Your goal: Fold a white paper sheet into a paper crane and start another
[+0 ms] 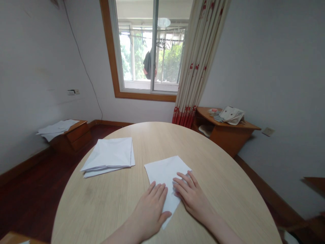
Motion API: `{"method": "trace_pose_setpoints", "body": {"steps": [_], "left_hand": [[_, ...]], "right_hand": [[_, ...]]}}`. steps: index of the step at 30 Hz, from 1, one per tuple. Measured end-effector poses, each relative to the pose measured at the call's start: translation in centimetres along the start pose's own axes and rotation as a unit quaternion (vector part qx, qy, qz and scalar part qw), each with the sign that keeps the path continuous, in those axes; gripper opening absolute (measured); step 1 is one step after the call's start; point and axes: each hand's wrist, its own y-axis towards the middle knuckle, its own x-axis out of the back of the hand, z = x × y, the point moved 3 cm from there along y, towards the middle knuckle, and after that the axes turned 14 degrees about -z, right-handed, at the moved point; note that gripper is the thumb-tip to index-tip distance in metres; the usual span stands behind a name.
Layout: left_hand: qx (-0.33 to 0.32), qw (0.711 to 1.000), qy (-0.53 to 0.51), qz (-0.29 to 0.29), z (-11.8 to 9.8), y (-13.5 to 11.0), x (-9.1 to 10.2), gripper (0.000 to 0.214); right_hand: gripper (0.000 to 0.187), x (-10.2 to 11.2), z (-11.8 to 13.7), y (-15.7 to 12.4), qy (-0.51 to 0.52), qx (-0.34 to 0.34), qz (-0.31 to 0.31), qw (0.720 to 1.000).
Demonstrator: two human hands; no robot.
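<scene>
A sheet of white paper, narrowing to a point toward me, lies on the round wooden table. My left hand rests on its left edge, fingers stretched out flat and thumb apart near the lower tip. On the right edge lies my right hand, its fingers spread over the paper and its thumb mostly hidden. Both hands press from above and grip nothing. Part of the paper is covered by my fingers.
A stack of folded white paper sits at the table's left. Beyond the table are a small cabinet with loose sheets, a corner desk bearing a bag, and a curtain beside the window.
</scene>
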Motion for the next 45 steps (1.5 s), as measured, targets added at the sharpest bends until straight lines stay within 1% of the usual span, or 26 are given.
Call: {"method": "trace_pose_setpoints", "body": {"steps": [4,8,13,15,19,24,29,33,38,42,45], "left_hand": [[0.026,0.999,-0.018,0.031,-0.5,0.5,1.0,0.06],[0.058,0.996,-0.037,0.052,-0.9,0.9,1.8,0.053],[0.051,0.996,-0.032,0.072,-1.2,1.0,2.2,0.048],[0.041,0.996,-0.023,0.076,-1.2,1.1,2.3,0.044],[0.011,0.998,-0.008,0.068,-1.2,1.1,2.4,0.036],[-0.014,0.999,-0.001,0.044,-1.1,1.0,2.3,0.026],[-0.027,0.999,0.018,0.037,-0.9,1.0,1.9,0.02],[-0.033,0.999,0.011,0.03,-0.8,1.1,1.7,0.018],[-0.036,0.999,-0.036,0.006,-0.5,1.1,1.8,0.028],[-0.034,0.999,-0.039,0.015,-0.3,1.1,1.6,0.033],[-0.033,0.999,-0.038,0.006,-0.3,1.1,1.4,0.033]], "right_hand": [[0.017,0.0,-0.1,-0.1,-0.006,0.001,-0.012,1.0],[0.023,-0.1,-0.2,-0.3,-0.027,0.01,-0.014,0.999],[0.03,0.0,0.0,-0.1,-0.043,0.014,-0.012,0.999],[0.034,0.1,0.1,0.0,-0.054,0.019,0.0,0.998],[0.048,0.2,0.1,0.0,-0.084,0.016,0.041,0.996],[0.062,-0.4,-0.2,-0.6,-0.086,-0.038,0.026,0.995],[0.072,-1.1,-0.5,-1.0,-0.075,-0.105,0.024,0.991],[0.073,-1.3,-0.6,-1.2,-0.065,-0.141,0.03,0.987],[0.071,-1.4,-0.9,-1.5,-0.069,-0.165,0.025,0.984],[0.07,-1.5,-1.3,-1.9,-0.085,-0.159,0.035,0.983],[0.069,-1.6,-1.9,-2.3,-0.099,-0.153,0.047,0.982]]}}
